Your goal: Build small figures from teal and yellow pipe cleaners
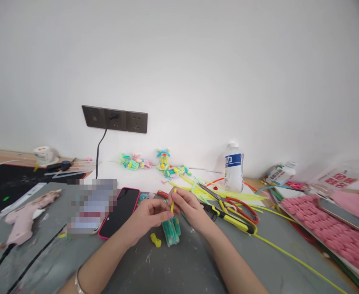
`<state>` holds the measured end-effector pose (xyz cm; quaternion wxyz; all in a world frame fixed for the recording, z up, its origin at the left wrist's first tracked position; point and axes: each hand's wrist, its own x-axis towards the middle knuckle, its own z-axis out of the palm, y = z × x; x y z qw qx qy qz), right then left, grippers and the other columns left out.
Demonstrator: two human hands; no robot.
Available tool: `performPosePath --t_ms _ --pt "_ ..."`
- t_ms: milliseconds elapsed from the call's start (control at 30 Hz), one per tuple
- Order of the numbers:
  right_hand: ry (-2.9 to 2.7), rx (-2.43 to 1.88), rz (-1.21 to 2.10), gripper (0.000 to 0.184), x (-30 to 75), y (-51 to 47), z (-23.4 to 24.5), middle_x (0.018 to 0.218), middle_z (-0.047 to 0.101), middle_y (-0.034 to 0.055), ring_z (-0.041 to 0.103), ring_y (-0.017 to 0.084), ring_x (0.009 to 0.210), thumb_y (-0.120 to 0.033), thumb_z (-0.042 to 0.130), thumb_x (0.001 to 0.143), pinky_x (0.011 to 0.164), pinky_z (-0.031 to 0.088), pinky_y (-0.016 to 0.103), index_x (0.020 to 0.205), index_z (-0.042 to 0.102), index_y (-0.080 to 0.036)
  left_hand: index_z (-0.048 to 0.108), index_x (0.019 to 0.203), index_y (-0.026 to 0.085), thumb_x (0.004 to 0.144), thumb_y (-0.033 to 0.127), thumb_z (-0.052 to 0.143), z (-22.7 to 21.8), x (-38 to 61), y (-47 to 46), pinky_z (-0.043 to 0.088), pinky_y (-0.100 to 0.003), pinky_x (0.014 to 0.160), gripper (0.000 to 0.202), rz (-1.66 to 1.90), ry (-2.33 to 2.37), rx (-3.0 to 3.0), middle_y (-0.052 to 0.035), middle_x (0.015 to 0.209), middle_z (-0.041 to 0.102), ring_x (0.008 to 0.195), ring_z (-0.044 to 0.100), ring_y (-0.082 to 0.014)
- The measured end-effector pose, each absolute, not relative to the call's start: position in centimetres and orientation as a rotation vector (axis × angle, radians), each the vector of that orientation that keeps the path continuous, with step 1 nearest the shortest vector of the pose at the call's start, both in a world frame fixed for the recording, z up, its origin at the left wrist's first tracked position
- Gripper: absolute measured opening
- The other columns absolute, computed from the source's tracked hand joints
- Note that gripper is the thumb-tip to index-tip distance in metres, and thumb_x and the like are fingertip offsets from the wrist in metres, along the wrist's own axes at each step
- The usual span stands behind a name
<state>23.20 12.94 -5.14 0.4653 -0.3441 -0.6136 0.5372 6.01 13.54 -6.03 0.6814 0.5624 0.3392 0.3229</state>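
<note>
A short yellow pipe cleaner [172, 201] stands nearly upright between my two hands in the middle of the desk. My left hand [150, 214] pinches its lower end between thumb and finger. Near the top, the fingertips of my right hand [187, 206] close on it. Just below my hands lies a bundle of teal and green fuzzy stems [171, 232], its upper part hidden behind my fingers. A small twisted yellow piece [155, 240] rests on the desk left of that bundle.
Scissors [219, 198] and yellow-black pliers [231, 218] lie right of my hands, among loose yellow stems. A phone [120, 212] and a pink glue gun [26, 214] with a cord are left. Finished fuzzy figures [163, 161] and a white bottle [234, 167] stand by the wall.
</note>
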Motion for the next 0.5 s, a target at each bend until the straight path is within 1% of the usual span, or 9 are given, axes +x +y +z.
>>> performPosePath --t_ms 133,300,400,500 --pt "-1.488 -0.824 1.317 0.039 23.0 12.58 -5.09 0.054 0.04 -0.0071 0.033 0.009 0.05 -0.053 0.052 0.094 0.05 0.027 0.024 0.075 0.056 -0.019 0.066 0.076 0.013 0.072 0.045 0.078 -5.84 5.91 13.33 0.018 -0.024 0.049 0.035 0.675 0.736 1.255 0.0047 0.059 0.047 0.05 0.028 -0.0057" --pt "-1.481 -0.799 1.341 0.04 23.01 12.64 -5.27 0.055 0.041 -0.0067 0.033 0.009 0.049 -0.054 0.053 0.094 0.048 0.027 0.023 0.074 0.055 -0.019 0.06 0.07 0.015 0.072 0.047 0.077 -5.98 5.82 13.45 0.015 -0.024 0.048 0.036 0.649 0.694 1.243 0.0076 0.055 0.041 0.048 0.025 -0.005" --pt "-1.451 -0.786 1.318 0.037 23.06 12.7 -5.46 0.055 0.042 -0.0067 0.037 0.009 0.049 -0.051 0.052 0.095 0.05 0.031 0.022 0.078 0.056 -0.019 0.059 0.07 0.015 0.072 0.048 0.077 -6.12 5.67 13.68 0.013 -0.025 0.048 0.038 0.656 0.697 1.233 0.0079 0.056 0.039 0.048 0.022 -0.0048" --pt "-1.403 -0.75 1.288 0.033 23.06 12.64 -5.47 0.06 0.049 -0.0048 0.044 0.009 0.053 -0.049 0.054 0.095 0.053 0.037 0.022 0.082 0.058 -0.019 0.06 0.069 0.015 0.075 0.05 0.074 -6.07 5.38 13.9 0.015 -0.025 0.048 0.039 0.703 0.738 1.254 0.0078 0.054 0.038 0.049 0.024 -0.0058"
